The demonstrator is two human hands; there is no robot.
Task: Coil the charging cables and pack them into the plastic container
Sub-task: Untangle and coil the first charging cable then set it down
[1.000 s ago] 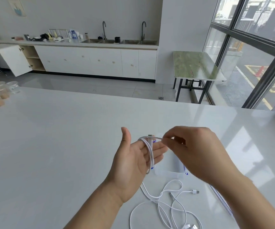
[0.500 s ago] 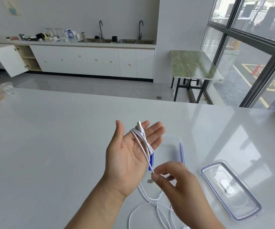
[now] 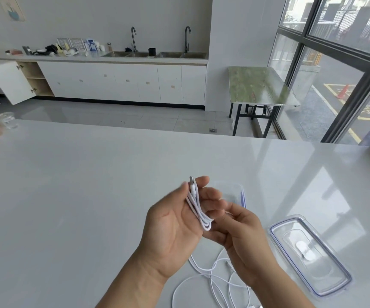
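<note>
- Left hand (image 3: pixel 175 227) is gripping the coiled cable (image 3: pixel 196 205), lying lengthways along its fingers.
- Right hand (image 3: pixel 241 236) is pinching its near loop.
- Container (image 3: pixel 233 188) is sitting just beyond both.

Left hand (image 3: pixel 170 230) bare, right hand (image 3: pixel 246 238) bare, left forearm (image 3: pixel 133 283) and right forearm (image 3: pixel 277 290) bare to the lower edge

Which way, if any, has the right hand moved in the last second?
Yes. The right hand drew back toward the person, from the far rim of the plastic container to its near side.
</note>
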